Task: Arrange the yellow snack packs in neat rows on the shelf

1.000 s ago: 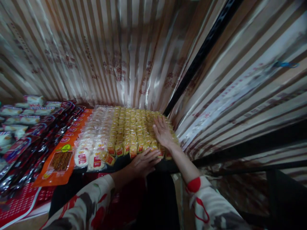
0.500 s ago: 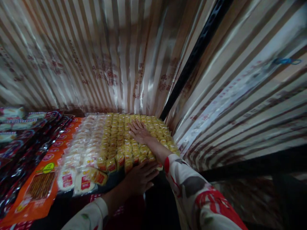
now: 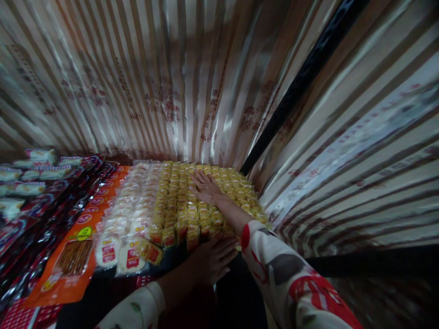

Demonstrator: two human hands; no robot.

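Rows of small yellow-wrapped snack packets [image 3: 178, 205] stand packed tightly together. My right hand [image 3: 207, 188] lies flat on top of them, fingers spread and pointing toward the back. Along the front of the rows, my left hand [image 3: 214, 258] rests with its fingers stretched out to the right, against or very close to the front packets. Neither hand grips anything. Left of the yellow rows are rows of white, clear-wrapped round snacks [image 3: 132, 219]. One yellow packet [image 3: 151, 251] lies loose and tilted at the front, over the white ones.
An orange bag of stick snacks [image 3: 73, 256] borders the white rows. Dark red shiny packs [image 3: 51, 210] lie farther left, with small white packets [image 3: 30, 173] on top. Striped plastic sheeting [image 3: 171, 91] hangs behind and to the right. A black slotted post [image 3: 291, 100] slants down to the back corner.
My view has turned slightly left, so everything sits farther right in the picture. Both hands stay in about the same places on the packets.
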